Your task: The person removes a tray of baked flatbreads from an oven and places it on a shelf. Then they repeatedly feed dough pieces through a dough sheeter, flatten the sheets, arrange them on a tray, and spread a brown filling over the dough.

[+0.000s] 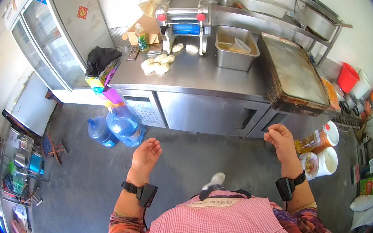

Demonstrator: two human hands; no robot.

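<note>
Shiny steel counter (pixel 191 76) bears rounded pale lumps (pixel 161 68) beyond loosely curled hands (pixel 146 156) (pixel 281 142).

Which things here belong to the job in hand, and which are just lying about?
Probably the job's, though left hand and right hand show nothing held:
steel counter
pale lumps
roller machine

Probably just lying about:
black cloth
folding stool
red bucket

This is a kitchen: a shiny metal counter (pixel 200 77), dough lumps (pixel 162 68) (pale ones), a rolling machine (pixel 181 13), a big fridge (pixel 54 44).
</note>
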